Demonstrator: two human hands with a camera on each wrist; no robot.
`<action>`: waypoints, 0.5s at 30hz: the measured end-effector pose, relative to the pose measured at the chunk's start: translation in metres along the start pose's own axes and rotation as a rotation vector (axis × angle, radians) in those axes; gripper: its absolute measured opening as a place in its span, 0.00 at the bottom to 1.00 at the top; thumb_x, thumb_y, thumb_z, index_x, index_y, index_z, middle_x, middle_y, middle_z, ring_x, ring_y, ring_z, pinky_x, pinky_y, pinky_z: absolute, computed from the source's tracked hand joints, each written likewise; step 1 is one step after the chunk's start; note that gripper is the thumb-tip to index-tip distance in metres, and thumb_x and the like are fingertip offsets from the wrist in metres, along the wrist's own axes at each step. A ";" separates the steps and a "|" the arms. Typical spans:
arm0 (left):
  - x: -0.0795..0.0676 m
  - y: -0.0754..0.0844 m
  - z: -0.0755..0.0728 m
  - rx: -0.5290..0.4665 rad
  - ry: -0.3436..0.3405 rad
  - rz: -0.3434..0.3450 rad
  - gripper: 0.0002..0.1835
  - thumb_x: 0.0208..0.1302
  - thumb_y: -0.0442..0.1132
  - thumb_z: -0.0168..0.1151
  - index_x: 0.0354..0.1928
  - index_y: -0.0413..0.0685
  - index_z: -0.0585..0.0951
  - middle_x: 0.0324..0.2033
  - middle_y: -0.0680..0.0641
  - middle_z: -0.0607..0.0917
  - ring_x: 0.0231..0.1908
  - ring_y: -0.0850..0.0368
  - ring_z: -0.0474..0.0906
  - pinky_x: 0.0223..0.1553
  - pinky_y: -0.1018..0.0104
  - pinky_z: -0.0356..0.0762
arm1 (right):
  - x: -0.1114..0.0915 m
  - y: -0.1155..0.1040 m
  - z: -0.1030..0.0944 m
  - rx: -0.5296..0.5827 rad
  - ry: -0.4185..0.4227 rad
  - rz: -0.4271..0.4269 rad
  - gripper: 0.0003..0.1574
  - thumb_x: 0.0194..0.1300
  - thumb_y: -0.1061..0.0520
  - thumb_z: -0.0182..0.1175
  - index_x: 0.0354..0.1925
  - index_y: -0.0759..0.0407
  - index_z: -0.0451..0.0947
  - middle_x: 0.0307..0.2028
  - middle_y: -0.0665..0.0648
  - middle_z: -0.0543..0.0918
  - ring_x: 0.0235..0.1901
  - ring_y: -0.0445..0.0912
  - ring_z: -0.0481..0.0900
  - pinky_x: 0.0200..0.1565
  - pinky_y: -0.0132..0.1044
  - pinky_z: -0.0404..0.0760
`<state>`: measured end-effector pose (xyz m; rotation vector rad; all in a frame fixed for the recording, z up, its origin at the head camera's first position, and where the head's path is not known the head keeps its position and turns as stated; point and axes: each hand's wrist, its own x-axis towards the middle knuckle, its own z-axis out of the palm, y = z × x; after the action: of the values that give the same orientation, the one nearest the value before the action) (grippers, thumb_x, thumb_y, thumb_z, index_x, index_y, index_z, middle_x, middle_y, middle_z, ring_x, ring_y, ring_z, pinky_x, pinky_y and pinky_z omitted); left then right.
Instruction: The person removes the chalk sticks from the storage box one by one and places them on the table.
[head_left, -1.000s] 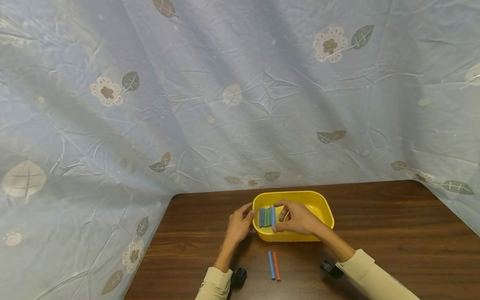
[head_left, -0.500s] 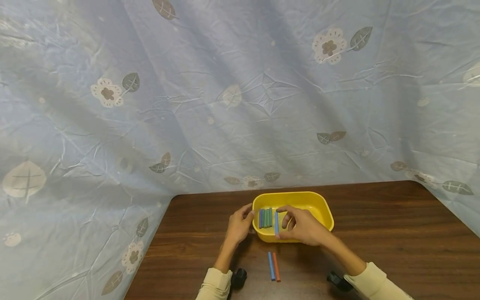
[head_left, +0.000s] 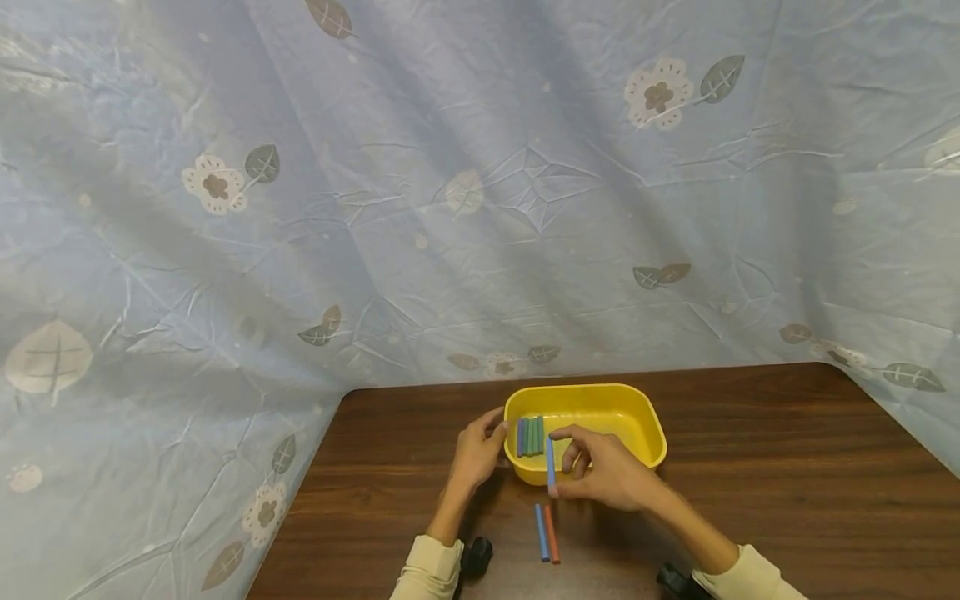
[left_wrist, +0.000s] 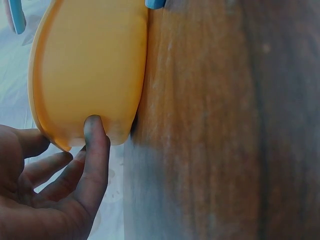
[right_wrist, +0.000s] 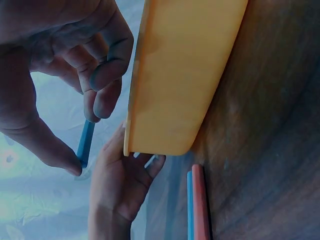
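Observation:
My right hand [head_left: 611,473] pinches a blue stick [head_left: 551,467] between thumb and fingertips, above the front rim of a yellow plastic tub [head_left: 600,393]. In the right wrist view, part of the blue stick [right_wrist: 86,145] shows between thumb and fingers. At the tub's left end, my left hand [head_left: 476,450] holds the rim and wall. The left wrist view shows one fingertip against the tub's outer wall [left_wrist: 90,65]. Inside the tub, several green sticks [head_left: 532,436] and a purple stick [head_left: 521,437] lie side by side at the left.
A blue stick [head_left: 542,533] and a red stick [head_left: 552,535] lie together on the brown wooden table [head_left: 757,467], in front of the tub. A patterned grey-blue cloth [head_left: 450,208] hangs behind and to the left.
My right hand has lifted the blue stick from beside the green sticks and drawn it toward me, over the front rim. My left hand stays at the tub's end.

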<state>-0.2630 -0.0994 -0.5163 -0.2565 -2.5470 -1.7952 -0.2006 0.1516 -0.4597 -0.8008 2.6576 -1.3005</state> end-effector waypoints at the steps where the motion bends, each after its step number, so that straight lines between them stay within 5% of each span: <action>1: 0.000 0.000 0.000 0.002 0.001 0.002 0.24 0.82 0.39 0.57 0.74 0.40 0.76 0.57 0.29 0.87 0.39 0.45 0.91 0.31 0.52 0.95 | -0.001 0.000 0.001 0.006 -0.005 0.004 0.50 0.60 0.44 0.81 0.70 0.66 0.74 0.38 0.50 0.86 0.33 0.35 0.81 0.35 0.29 0.86; 15: 0.000 0.000 -0.001 0.016 0.001 -0.002 0.24 0.82 0.41 0.57 0.74 0.41 0.77 0.57 0.30 0.87 0.41 0.41 0.91 0.31 0.54 0.95 | -0.011 -0.003 0.006 0.022 -0.068 -0.004 0.47 0.63 0.44 0.80 0.71 0.64 0.73 0.38 0.51 0.86 0.32 0.35 0.82 0.37 0.29 0.87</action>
<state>-0.2635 -0.1001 -0.5157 -0.2533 -2.5608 -1.7740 -0.1883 0.1516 -0.4627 -0.8325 2.5865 -1.2772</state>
